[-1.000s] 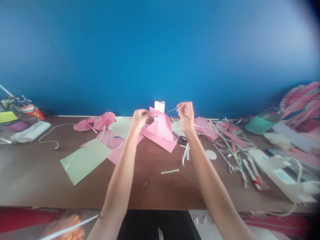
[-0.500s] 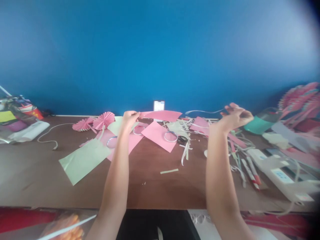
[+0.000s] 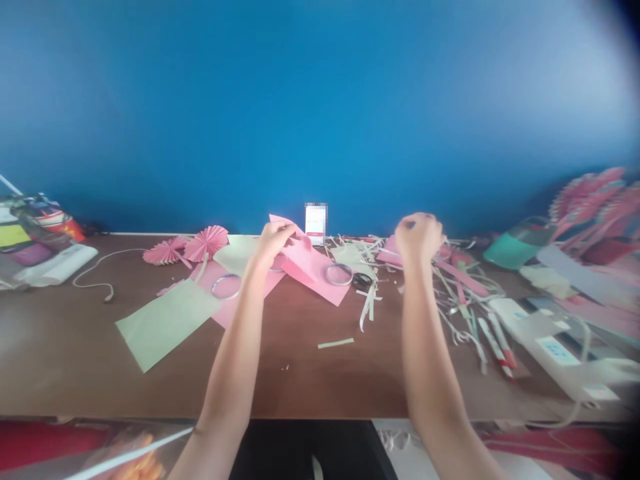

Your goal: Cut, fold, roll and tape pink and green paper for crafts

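Note:
My left hand (image 3: 277, 241) pinches a sheet of pink paper (image 3: 285, 223), whose top corner sticks up behind the fingers. Below and to its right lies another pink sheet (image 3: 325, 283), with a clear ring (image 3: 339, 274) resting on it. My right hand (image 3: 420, 233) is raised over the back of the table with its fingers curled; what they hold, if anything, is hidden. White paper strips (image 3: 369, 307) and dark scissors (image 3: 362, 280) lie between the two hands.
Pale green sheets (image 3: 167, 323), pink paper fans (image 3: 206, 244) and a white cable (image 3: 95, 263) lie left. A phone (image 3: 315, 223) stands at the back. At right are a green container (image 3: 513, 251), markers (image 3: 495, 348) and a white power strip (image 3: 535, 340).
My right hand has moved left and its fingers have curled in; the white strip near it no longer shows. My left hand has moved slightly right and the pink sheet has tilted down.

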The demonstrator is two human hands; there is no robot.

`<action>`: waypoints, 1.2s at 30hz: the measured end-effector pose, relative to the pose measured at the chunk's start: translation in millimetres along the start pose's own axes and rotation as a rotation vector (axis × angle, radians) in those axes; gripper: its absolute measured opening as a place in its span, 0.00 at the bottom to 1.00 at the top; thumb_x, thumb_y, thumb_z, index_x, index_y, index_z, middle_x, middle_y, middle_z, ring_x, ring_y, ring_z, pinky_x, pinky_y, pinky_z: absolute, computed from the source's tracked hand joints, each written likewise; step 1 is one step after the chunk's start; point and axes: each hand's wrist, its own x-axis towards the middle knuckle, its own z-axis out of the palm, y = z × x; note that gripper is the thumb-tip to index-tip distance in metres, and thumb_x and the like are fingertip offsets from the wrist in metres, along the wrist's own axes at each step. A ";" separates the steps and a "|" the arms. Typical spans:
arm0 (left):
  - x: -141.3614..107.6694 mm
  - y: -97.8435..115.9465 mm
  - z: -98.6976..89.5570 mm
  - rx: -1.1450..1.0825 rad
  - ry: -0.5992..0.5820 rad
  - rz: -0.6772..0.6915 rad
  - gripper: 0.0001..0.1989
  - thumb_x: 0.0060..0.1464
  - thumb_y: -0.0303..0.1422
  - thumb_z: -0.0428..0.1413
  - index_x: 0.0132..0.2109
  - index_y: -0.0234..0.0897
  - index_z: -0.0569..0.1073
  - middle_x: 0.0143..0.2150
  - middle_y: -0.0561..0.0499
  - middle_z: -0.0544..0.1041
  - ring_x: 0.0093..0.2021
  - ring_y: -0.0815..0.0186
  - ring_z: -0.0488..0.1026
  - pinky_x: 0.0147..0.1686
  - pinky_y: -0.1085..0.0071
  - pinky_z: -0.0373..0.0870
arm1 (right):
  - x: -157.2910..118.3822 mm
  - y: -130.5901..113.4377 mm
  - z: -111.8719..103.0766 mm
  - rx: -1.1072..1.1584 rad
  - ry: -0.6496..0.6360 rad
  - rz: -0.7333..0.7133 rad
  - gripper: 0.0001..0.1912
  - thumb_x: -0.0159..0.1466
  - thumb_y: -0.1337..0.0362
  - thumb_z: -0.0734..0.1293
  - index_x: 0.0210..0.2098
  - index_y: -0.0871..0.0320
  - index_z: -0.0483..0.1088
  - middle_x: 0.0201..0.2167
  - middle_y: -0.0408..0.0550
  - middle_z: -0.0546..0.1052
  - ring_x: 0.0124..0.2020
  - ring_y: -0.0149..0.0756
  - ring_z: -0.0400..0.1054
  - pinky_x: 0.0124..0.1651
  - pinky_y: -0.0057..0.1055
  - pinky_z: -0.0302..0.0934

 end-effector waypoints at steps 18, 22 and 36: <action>-5.2 14.3 17.5 -0.172 -0.129 -0.072 0.13 0.52 0.42 0.59 0.38 0.35 0.76 0.39 0.44 0.81 0.29 0.70 0.72 0.30 0.73 0.66 | -63.6 -74.7 49.4 -0.174 -0.491 -0.605 0.11 0.66 0.65 0.59 0.35 0.55 0.73 0.34 0.49 0.77 0.31 0.38 0.66 0.30 0.31 0.47; -9.3 19.0 20.4 0.068 0.024 0.080 0.12 0.54 0.42 0.57 0.36 0.37 0.75 0.35 0.46 0.81 0.25 0.68 0.70 0.25 0.73 0.61 | -62.6 -74.7 50.8 -0.184 -0.519 -0.535 0.09 0.62 0.66 0.61 0.31 0.55 0.72 0.31 0.49 0.78 0.29 0.38 0.66 0.29 0.31 0.46; -13.7 33.1 19.4 0.123 -0.146 0.399 0.18 0.62 0.43 0.49 0.40 0.36 0.77 0.42 0.46 0.80 0.45 0.61 0.75 0.46 0.70 0.66 | -54.8 -72.5 42.6 0.603 -0.860 -0.088 0.08 0.58 0.60 0.65 0.30 0.59 0.72 0.25 0.42 0.72 0.27 0.31 0.64 0.31 0.28 0.56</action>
